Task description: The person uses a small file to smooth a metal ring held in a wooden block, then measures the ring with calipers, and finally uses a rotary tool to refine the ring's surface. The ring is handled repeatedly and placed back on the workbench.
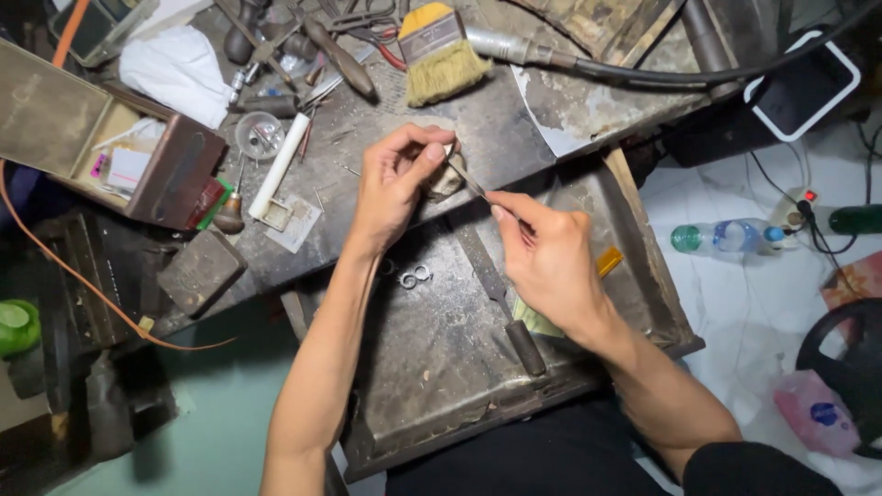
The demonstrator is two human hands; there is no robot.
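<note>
The left hand [390, 188] pinches a small piece [447, 176] at the worktop [367, 129] front edge. The right hand [547, 253] pinches a thin tool [467, 179]; short, light strokes seem best here.

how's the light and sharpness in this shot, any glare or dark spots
Head view: light falls brightest on the left hand, the right hand and the white floor at right; the lower left corner and the area under the bench sink into shadow. The paintbrush and metal tray read sharp; no strong glare; straight edges bow slightly towards the frame edges.
</note>
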